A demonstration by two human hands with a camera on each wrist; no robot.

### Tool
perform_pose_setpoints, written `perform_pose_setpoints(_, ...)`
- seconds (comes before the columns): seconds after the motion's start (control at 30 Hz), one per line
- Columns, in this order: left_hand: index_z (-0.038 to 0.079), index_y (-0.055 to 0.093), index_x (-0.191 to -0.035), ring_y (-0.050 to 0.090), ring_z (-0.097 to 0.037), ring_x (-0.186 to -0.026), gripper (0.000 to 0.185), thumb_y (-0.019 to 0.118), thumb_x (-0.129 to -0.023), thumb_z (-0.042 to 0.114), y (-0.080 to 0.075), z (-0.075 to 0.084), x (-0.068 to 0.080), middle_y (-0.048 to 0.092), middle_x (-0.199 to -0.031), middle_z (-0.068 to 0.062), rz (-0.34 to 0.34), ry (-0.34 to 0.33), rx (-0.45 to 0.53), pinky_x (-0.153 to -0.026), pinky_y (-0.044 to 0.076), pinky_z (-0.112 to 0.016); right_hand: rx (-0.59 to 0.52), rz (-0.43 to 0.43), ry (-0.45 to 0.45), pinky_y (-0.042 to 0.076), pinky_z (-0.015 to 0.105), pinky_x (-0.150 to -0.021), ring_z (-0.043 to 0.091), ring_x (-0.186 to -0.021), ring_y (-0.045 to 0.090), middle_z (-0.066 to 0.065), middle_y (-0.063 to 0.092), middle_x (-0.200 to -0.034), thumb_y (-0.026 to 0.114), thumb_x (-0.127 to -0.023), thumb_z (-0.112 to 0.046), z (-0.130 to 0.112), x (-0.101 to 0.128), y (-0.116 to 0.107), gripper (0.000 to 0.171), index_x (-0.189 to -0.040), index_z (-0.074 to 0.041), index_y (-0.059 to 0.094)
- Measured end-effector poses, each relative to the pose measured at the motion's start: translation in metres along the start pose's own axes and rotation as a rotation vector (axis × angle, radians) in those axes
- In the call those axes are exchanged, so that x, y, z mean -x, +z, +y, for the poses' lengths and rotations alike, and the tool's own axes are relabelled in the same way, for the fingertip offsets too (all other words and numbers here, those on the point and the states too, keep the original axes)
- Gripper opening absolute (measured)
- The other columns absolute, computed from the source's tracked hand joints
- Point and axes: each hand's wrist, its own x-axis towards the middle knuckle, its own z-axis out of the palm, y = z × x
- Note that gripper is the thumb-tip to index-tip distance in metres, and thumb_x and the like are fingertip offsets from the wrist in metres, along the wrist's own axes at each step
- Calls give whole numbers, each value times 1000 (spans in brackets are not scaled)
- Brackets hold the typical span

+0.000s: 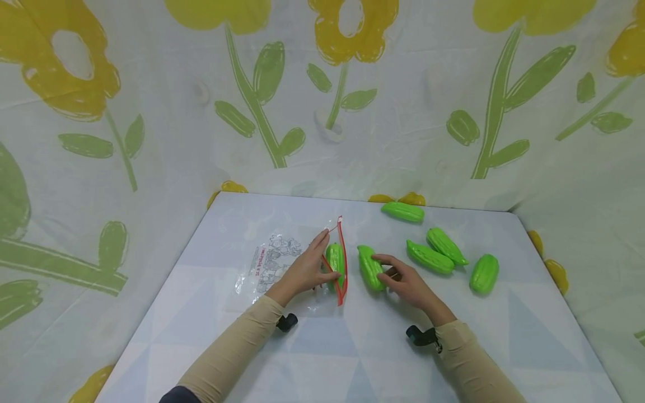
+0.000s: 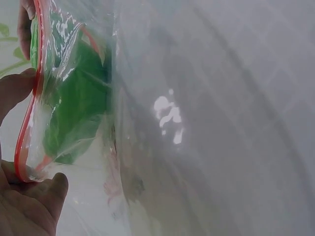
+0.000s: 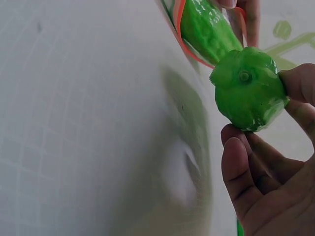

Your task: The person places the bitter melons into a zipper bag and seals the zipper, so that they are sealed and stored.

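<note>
Right now the green toy gourd point(image 1: 370, 267) lies on the tabletop point(image 1: 353, 358) just to the left of the right hand point(image 1: 405, 282), whose fingers and thumb curl round it; the right wrist view shows its rounded end point(image 3: 248, 88) held between thumb and fingertips. Touching distance to its left stands the red-edged mouth of the clear zip bag point(image 1: 341, 263), and the left hand point(image 1: 304, 268) pinches that red rim, thumb and fingers curled on the plastic, holding the mouth up and spread. Inside the opening, just beyond the left hand's fingertips, sits another green gourd point(image 1: 335, 261); through the plastic in the left wrist view it shows as a green shape point(image 2: 74, 113) behind the red strip. The rest of the bag lies flat on the tabletop to the left of the left hand, with a printed drawing on it.

Farther out, to the right of the right hand, three more gourds lie near one another: two side by side point(image 1: 430, 257) point(image 1: 446, 245) and one further right point(image 1: 484, 273). A fourth point(image 1: 402, 211) lies beyond them near the tabletop's far edge. A flowered cloth point(image 1: 151, 112) hangs behind and around the tabletop.
</note>
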Motion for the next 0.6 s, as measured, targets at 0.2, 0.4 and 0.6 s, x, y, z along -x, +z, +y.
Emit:
perform_pose_setpoints(0.2, 5, 16, -149, 27, -19, -137, 106, 73, -72, 51, 0, 0, 0, 6, -156, 3, 3, -3, -6, -102, 40, -36, 15, -12, -8, 55, 33, -66, 17, -89, 60, -1, 50, -132, 58, -90, -40, 18, -7, 6, 47, -135, -35, 45)
perform_pose_setpoints(0.4, 5, 16, -149, 27, -19, -137, 106, 73, -73, 52, 0, 0, 0, 6, -156, 3, -2, -6, -7, -103, 39, -36, 37, -38, -42, 54, 31, -68, 18, -90, 59, -8, 50, -131, 58, -91, -37, 12, -9, 9, 46, -134, -34, 46)
perform_pose_setpoints(0.6, 4, 16, -149, 28, -20, -136, 106, 73, -73, 52, 1, -1, 0, 5, -156, 3, 0, 2, -6, -102, 40, -36, 68, -59, -61, 52, 30, -68, 22, -90, 58, 3, 51, -130, 57, -93, -21, -22, -2, 10, 45, -136, -19, 46)
